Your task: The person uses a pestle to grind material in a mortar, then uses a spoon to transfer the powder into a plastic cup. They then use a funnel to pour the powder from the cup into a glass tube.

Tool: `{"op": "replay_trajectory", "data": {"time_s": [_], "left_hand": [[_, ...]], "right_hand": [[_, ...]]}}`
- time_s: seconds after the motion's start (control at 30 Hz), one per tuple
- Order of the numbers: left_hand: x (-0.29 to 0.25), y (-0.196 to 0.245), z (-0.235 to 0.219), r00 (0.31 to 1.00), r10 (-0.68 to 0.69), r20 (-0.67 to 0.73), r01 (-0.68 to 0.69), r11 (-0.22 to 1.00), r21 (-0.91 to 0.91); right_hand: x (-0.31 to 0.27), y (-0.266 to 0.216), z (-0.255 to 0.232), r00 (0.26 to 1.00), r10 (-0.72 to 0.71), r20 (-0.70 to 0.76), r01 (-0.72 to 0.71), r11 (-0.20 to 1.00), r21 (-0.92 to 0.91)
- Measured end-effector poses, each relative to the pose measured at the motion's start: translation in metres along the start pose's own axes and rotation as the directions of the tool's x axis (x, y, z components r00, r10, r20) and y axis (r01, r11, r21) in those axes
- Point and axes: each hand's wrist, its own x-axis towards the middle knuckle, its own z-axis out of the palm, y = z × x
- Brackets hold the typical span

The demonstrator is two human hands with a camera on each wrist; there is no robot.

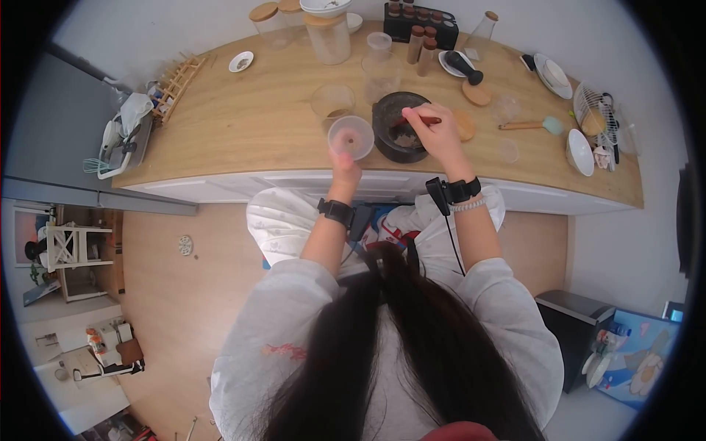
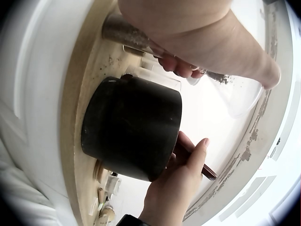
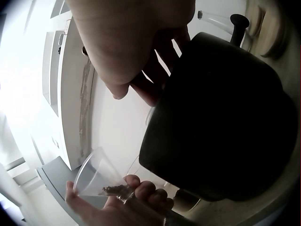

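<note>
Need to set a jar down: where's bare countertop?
The broad left stretch of countertop, between the wooden rack and the clear cup, in front of the small white dish. Crowded: around the black mortar and at right, by the spatula and white bowl.

Plenty of road out left: bare counter [image 1: 220, 140] ran from the left hand [image 1: 346, 167] towards the rack [image 1: 176, 87]! Ahead, though, a glass [image 1: 333, 99] stood tight behind the funnel [image 1: 351, 137], a jar [image 1: 381, 77] just behind the mortar [image 1: 384, 140], and 2 wood discs [image 1: 476, 93] crowded the right hand's [image 1: 439, 134] outer side.
</note>
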Motion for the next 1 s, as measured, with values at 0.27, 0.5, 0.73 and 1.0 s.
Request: {"op": "replay_trajectory", "data": {"time_s": [0.27, 0.5, 0.73, 1.0], "left_hand": [[-0.005, -0.008, -0.005, 0.999, -0.035, 0.035, 0.035, 0.999, -0.005], [-0.001, 0.009, -0.002, 1.000, 0.014, 0.023, -0.016, 0.996, 0.092], [-0.002, 0.010, -0.001, 1.000, 0.021, 0.001, -0.021, 0.997, 0.075], [-0.001, 0.012, -0.001, 1.000, 0.026, 0.013, -0.027, 0.997, 0.075]], "right_hand": [[-0.003, -0.005, -0.013, 0.987, 0.078, 0.139, -0.074, 0.997, -0.035], [0.007, -0.006, -0.021, 0.946, 0.145, 0.291, -0.134, 0.989, -0.058], [0.010, -0.016, -0.027, 0.926, 0.163, 0.342, -0.165, 0.986, -0.024], [0.014, -0.008, -0.026, 0.950, 0.152, 0.272, -0.183, 0.979, 0.092]]}}
